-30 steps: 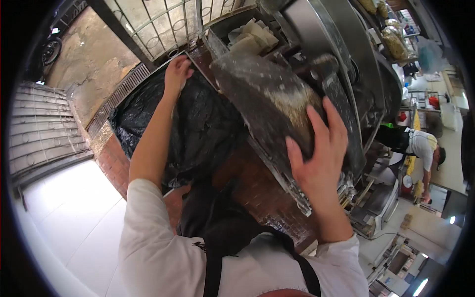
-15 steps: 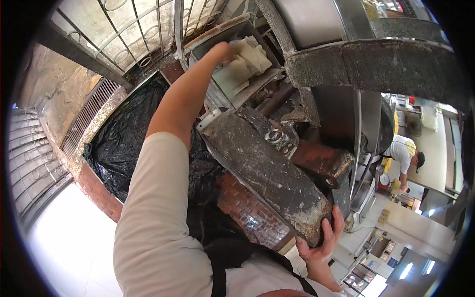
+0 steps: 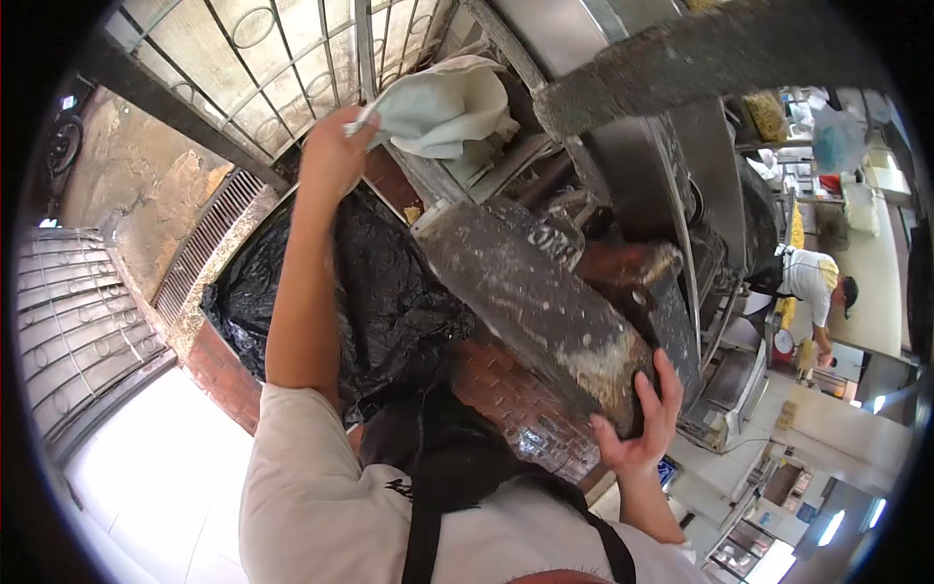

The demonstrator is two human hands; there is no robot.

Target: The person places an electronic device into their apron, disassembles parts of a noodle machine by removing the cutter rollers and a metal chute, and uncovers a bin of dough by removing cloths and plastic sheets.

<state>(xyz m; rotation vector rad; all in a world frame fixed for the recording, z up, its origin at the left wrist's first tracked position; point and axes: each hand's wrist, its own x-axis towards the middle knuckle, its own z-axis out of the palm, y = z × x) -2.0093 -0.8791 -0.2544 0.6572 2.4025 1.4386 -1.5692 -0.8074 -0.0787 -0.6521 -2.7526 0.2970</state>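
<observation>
Pinched in my left hand [image 3: 336,151] is the edge of a pale cloth [image 3: 443,109], which stretches over a dark bin [image 3: 506,167] at the top centre. My right hand [image 3: 644,419] is curled round the lower right end of a long, dark, worn machine part [image 3: 535,297], with the thumb on the near side and fingers on the far side. The part is speckled with white and slants from the bin's side down to the right. Black plastic sheeting [image 3: 379,292] lies left of it.
A thick dark bar [image 3: 700,68] crosses the upper right, above metal machinery [image 3: 632,165]. A barred metal gate [image 3: 253,58] stands at the top left, beside a floor grate [image 3: 209,238]. Wet red brick floor [image 3: 516,399] shows below the machine. Another person [image 3: 812,282] bends at the far right.
My left hand has come out of the bin, moving left with the cloth raised. My right hand, earlier open on the dark part's top, now grips its lower end.
</observation>
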